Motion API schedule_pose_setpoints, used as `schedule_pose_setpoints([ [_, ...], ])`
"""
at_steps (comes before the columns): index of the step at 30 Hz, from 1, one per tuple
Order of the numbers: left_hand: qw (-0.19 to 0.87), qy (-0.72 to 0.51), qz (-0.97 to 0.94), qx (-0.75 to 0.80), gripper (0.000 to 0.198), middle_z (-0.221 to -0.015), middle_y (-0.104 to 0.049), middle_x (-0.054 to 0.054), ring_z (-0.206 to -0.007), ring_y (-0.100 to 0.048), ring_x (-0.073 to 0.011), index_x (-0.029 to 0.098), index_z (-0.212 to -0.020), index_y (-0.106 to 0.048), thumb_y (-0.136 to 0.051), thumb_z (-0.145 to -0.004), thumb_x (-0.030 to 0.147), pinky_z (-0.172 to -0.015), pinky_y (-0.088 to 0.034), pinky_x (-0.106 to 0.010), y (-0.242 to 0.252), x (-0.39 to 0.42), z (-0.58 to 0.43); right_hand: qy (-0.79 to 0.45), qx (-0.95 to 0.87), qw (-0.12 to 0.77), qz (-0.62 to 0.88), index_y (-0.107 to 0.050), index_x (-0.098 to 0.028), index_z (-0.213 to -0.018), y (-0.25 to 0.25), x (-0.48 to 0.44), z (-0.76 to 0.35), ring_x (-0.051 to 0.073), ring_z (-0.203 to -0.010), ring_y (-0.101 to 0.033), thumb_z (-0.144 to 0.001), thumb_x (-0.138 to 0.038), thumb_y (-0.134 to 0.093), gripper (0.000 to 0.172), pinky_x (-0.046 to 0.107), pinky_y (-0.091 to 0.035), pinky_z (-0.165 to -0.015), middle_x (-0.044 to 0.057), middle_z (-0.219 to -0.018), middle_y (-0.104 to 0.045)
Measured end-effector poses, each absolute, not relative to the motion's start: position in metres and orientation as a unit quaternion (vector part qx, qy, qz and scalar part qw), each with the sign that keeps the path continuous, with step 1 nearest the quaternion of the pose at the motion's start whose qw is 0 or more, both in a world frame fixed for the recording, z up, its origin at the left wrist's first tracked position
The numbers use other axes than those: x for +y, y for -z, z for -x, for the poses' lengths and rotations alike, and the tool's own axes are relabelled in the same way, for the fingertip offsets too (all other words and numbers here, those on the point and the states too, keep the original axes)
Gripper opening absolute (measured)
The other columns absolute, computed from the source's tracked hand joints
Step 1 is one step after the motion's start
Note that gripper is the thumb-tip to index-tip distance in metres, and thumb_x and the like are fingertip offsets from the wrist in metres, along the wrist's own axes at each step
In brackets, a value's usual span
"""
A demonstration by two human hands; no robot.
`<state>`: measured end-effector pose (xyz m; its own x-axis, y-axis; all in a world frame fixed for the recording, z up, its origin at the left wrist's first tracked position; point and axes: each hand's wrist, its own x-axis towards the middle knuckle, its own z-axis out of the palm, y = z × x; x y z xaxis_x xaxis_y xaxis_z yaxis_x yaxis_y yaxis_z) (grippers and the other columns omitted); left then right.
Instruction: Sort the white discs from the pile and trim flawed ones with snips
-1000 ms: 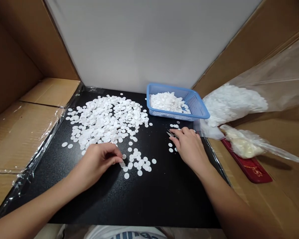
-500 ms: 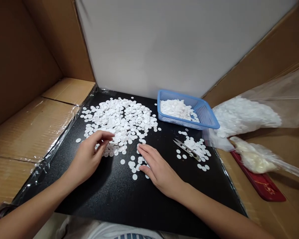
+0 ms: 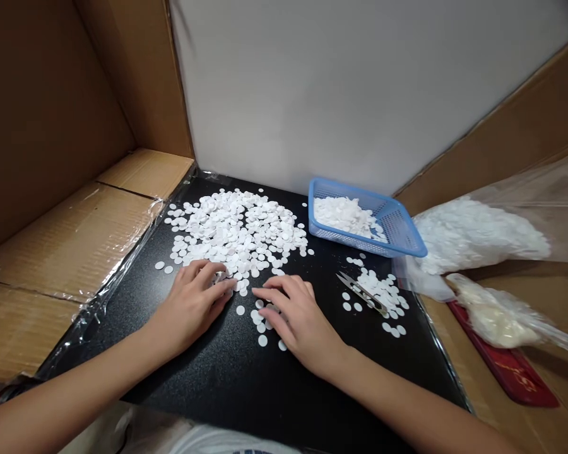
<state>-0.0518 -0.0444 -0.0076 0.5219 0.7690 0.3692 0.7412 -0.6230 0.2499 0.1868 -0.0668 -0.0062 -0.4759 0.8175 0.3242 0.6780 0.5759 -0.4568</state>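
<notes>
A broad pile of small white discs (image 3: 239, 233) is spread over the black tabletop (image 3: 194, 391). At the pile's front edge, my left hand (image 3: 193, 309) reaches over the discs with its fingers bent and apart; no disc shows in its grip. To its right, my right hand (image 3: 305, 325) hovers over or rests on a smaller scatter of discs (image 3: 259, 317), thumb and fingers curved and apart. What lies under its palm is hidden.
A blue basket (image 3: 366, 244) partly filled with white discs stands at the back right. Thread snips (image 3: 362, 292) lie against a small heap of discs (image 3: 383, 287). Farther right are a clear bag of white pieces (image 3: 478, 233), a cream-coloured bag (image 3: 492, 315) and a red case (image 3: 515, 375). Cardboard walls flank the tabletop.
My left hand has moved right toward my right hand, its fingers spreading from a near pinch. My right hand's fingers have curled more. The whole view has shifted slightly.
</notes>
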Motion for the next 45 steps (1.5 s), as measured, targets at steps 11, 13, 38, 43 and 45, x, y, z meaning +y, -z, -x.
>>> schedule_pose_setpoints([
  [11, -0.035, -0.155, -0.903, 0.399, 0.036, -0.132, -0.065, -0.013, -0.118, -0.055, -0.0330, 0.023, -0.127, -0.066, -0.051, -0.096, 0.014, -0.093, -0.046, -0.048, 0.012, -0.073, 0.065, -0.058, -0.913, 0.234, 0.328, -0.071, -0.016, -0.096, 0.016, -0.019, -0.166, 0.019, -0.086, -0.059, -0.101, -0.020, -0.054, 0.018, 0.036, -0.039, -0.084, 0.006, -0.088, -0.069],
  [13, -0.024, -0.156, -0.899, 0.409, 0.035, -0.131, -0.066, -0.012, -0.118, -0.054, -0.0324, 0.024, -0.126, -0.066, -0.052, -0.096, 0.015, -0.094, -0.046, -0.048, 0.012, -0.074, 0.070, -0.031, -0.918, 0.238, 0.314, -0.069, -0.014, -0.094, 0.017, -0.022, -0.170, 0.018, -0.085, -0.059, -0.102, -0.018, -0.051, 0.020, 0.036, -0.039, -0.085, 0.006, -0.087, -0.069],
  [38, -0.016, -0.188, -0.902, 0.389, 0.030, -0.138, -0.063, -0.010, -0.128, -0.051, -0.0331, 0.021, -0.125, -0.065, -0.057, -0.097, 0.029, -0.102, -0.037, -0.048, 0.019, -0.071, 0.050, -0.118, -0.885, 0.242, 0.379, -0.064, -0.018, -0.092, 0.011, -0.030, -0.182, 0.018, -0.082, -0.060, -0.099, -0.015, -0.056, 0.011, 0.033, -0.040, -0.080, 0.004, -0.086, -0.066],
  [43, -0.011, -0.191, -0.905, 0.379, 0.028, -0.133, -0.065, -0.011, -0.125, -0.053, -0.0336, 0.020, -0.124, -0.065, -0.056, -0.097, 0.025, -0.099, -0.037, -0.048, 0.017, -0.070, 0.051, -0.134, -0.895, 0.224, 0.362, -0.069, -0.019, -0.102, 0.010, -0.031, -0.172, 0.019, -0.085, -0.058, -0.096, -0.019, -0.063, 0.008, 0.034, -0.038, -0.080, 0.005, -0.089, -0.065],
  [45, -0.008, -0.198, -0.906, 0.375, 0.026, -0.130, -0.066, -0.011, -0.123, -0.054, -0.0325, 0.020, -0.121, -0.066, -0.053, -0.098, 0.022, -0.098, -0.037, -0.048, 0.016, -0.071, 0.051, -0.133, -0.903, 0.201, 0.357, -0.071, -0.020, -0.102, 0.011, -0.031, -0.168, 0.018, -0.085, -0.057, -0.095, -0.020, -0.065, 0.009, 0.034, -0.037, -0.080, 0.004, -0.089, -0.063],
])
